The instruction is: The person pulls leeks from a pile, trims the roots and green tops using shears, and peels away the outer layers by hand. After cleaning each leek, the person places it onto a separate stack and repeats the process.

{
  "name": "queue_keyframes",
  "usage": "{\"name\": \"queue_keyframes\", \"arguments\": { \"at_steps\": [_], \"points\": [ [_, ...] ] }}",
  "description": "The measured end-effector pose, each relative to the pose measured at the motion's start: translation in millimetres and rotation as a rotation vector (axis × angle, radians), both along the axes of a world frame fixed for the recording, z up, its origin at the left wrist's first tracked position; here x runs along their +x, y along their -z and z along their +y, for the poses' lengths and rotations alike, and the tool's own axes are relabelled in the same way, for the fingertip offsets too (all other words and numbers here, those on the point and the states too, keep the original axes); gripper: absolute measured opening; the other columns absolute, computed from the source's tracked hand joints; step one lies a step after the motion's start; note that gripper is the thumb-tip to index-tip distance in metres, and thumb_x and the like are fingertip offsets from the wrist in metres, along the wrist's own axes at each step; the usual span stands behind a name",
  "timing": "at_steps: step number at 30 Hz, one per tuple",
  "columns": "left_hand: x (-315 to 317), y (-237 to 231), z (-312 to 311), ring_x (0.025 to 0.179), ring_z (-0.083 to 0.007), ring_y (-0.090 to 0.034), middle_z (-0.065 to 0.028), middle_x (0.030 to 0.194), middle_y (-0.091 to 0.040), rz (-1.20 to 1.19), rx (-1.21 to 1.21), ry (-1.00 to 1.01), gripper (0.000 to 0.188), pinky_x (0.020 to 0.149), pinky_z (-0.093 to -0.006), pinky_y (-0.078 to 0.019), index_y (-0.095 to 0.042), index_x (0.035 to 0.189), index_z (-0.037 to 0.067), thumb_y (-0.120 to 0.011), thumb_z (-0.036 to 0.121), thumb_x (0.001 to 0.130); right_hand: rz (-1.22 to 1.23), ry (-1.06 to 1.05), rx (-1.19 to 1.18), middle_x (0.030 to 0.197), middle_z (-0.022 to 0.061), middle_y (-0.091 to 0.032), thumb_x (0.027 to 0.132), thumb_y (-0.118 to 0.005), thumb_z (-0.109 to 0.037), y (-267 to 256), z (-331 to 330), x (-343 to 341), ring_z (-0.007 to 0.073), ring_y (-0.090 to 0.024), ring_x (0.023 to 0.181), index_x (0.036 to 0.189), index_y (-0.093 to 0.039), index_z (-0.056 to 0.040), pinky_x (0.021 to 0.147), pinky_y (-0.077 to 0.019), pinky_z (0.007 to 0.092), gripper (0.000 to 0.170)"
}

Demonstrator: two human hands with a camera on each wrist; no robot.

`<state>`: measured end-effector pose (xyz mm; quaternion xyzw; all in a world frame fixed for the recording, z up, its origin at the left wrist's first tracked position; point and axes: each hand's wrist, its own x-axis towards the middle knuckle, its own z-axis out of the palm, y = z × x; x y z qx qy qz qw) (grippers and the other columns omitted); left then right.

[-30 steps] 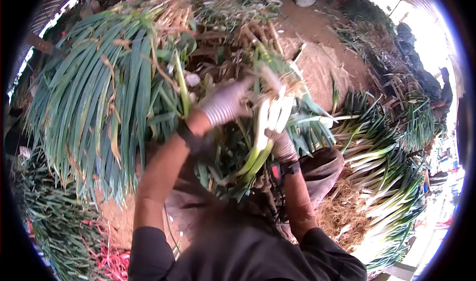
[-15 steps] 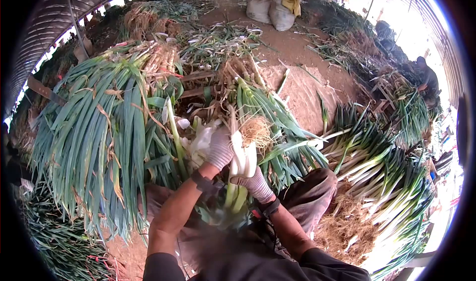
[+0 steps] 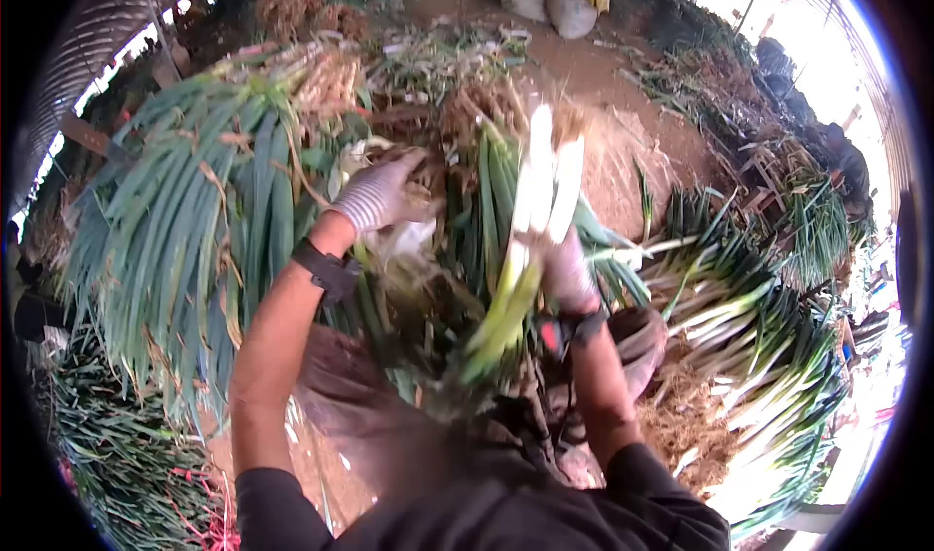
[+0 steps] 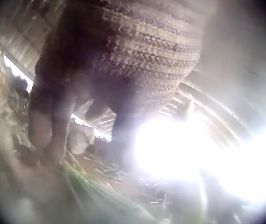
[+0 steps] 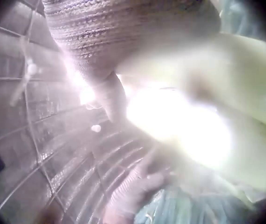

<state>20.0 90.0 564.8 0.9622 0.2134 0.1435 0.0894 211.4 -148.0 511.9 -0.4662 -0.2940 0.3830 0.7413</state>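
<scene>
In the head view, my gloved right hand (image 3: 567,271) grips a few leeks (image 3: 559,186) round their stalks. Their white ends point up and away from me, and the green leaves trail down toward my lap. The pale stalks (image 5: 245,79) look large and blurred in the right wrist view. My gloved left hand (image 3: 379,196) is to the left, apart from these leeks, thumb and fingers spread. Just below it, whitish peeled leaf skins (image 3: 404,243) are smeared by motion. In the left wrist view, the fingers (image 4: 42,116) point downward, with a gap before the thumb.
A big heap of untrimmed leeks (image 3: 185,230) lies at left. At right is a row of cleaned leeks (image 3: 749,327), their roots (image 3: 686,425) toward me. Filled sacks (image 3: 572,11) stand at the back. Pink twine (image 3: 209,517) lies at lower left.
My left hand went from beside the held leeks half a second ago to the left, over the peelings. My right hand has moved right with the leeks, whose white ends now reach higher in view.
</scene>
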Motion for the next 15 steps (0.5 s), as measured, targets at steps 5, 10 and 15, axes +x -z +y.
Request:
{"name": "queue_keyframes", "arguments": {
  "at_steps": [5, 10, 15],
  "points": [
    [39, 54, -77, 0.110, -0.0230, -0.061, -0.0141, 0.130, -0.059, -0.327, -0.734, 0.420, 0.067, 0.096, -0.0355, -0.0506, -0.044, 0.141, 0.000, -0.077, 0.011, 0.084, -0.265, 0.021, -0.116, 0.099, 0.0112, -0.071, 0.084, -0.074, -0.014, -48, 38, 3, 0.0202, -0.067, 0.087, 0.113, -0.065, 0.0022, 0.081, -0.0537, 0.0317, 0.034],
    [41, 58, -74, 0.093, -0.0188, -0.064, -0.0133, 0.104, -0.070, -0.542, -0.848, 0.257, 0.043, 0.088, -0.0333, -0.0506, -0.060, 0.121, -0.002, -0.073, 0.013, 0.083, -0.300, 0.016, -0.085, 0.095, 0.0104, -0.071, 0.085, -0.075, -0.014, -57, 48, -11, 0.0166, -0.066, 0.080, 0.108, -0.065, 0.0051, 0.070, -0.0531, 0.0289, 0.032],
    [9, 48, -38, 0.092, -0.0168, -0.063, -0.0087, 0.103, -0.068, -0.749, -1.068, 0.097, 0.036, 0.086, -0.0314, -0.0519, -0.060, 0.121, -0.002, -0.066, 0.011, 0.088, -0.131, -0.032, -0.132, 0.109, 0.0199, -0.070, 0.090, -0.068, -0.015, -56, 46, 9, 0.0243, -0.071, 0.081, 0.118, -0.058, 0.0039, 0.063, -0.0550, 0.0289, 0.036]
  ]
}}
